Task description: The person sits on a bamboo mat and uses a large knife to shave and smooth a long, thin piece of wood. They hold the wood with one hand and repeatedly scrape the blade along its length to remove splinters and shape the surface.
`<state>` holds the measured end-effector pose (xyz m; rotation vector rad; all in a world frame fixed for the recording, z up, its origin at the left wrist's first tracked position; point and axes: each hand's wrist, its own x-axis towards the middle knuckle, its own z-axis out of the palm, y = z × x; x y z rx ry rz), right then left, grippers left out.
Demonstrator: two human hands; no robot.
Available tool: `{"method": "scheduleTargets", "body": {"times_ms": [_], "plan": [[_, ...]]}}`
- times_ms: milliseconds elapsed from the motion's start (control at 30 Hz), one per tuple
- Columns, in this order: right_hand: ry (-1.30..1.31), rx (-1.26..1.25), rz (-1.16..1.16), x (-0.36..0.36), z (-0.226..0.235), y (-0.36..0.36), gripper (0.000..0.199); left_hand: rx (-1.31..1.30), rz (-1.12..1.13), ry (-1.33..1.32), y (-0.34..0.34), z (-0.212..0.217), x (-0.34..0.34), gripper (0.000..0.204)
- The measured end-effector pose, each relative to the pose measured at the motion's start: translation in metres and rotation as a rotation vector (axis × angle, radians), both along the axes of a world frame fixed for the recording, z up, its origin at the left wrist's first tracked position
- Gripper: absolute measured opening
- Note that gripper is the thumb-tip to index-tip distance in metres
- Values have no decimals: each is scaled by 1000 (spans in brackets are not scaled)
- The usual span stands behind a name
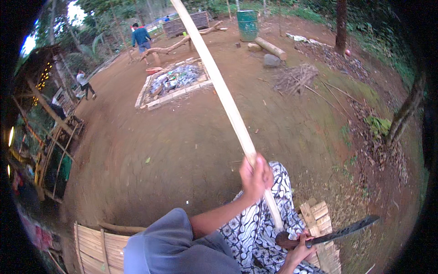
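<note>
My left hand (256,177) is closed round a long, pale strip of split wood or bamboo (219,82). The strip slants from my lap up past the top edge of the view. Its lower end rests near my knee, against the black-and-white patterned cloth (255,233) over my legs. Low on the right, my right hand (300,250) is wrapped round a machete (349,230). The dark blade points out to the right. A brown, rounded handle end shows on the left side of that hand, close to the strip's lower end.
A slatted bamboo seat (98,244) lies beneath me. Ahead, a brick-edged fire pit (178,91) holds ash. Beyond stand a green drum (247,26), a log (270,48) and a twig pile (296,78). Two people (142,39) are in the distance; a bamboo structure (50,123) stands left.
</note>
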<state>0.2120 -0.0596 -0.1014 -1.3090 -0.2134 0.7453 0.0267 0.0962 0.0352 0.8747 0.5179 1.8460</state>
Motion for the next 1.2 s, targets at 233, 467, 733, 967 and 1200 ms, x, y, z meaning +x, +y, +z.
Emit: {"method": "scheduleTargets", "body": {"times_ms": [233, 467, 733, 967, 1200], "plan": [[-150, -127, -84, 41, -9, -13, 20, -90, -152, 132, 28, 22, -39, 30], [-574, -167, 54, 80, -17, -26, 22, -180, -466, 184, 13, 2, -8, 44], [-748, -329, 26, 51, -18, -23, 22, -336, -692, 307, -9, -30, 18, 46], [-1076, -367, 66, 41, -10, -20, 26, -393, -846, 324, -24, -53, 16, 40], [-1049, -351, 247, 25, 13, -19, 33, -524, -937, 407, -62, -91, 16, 45]]}}
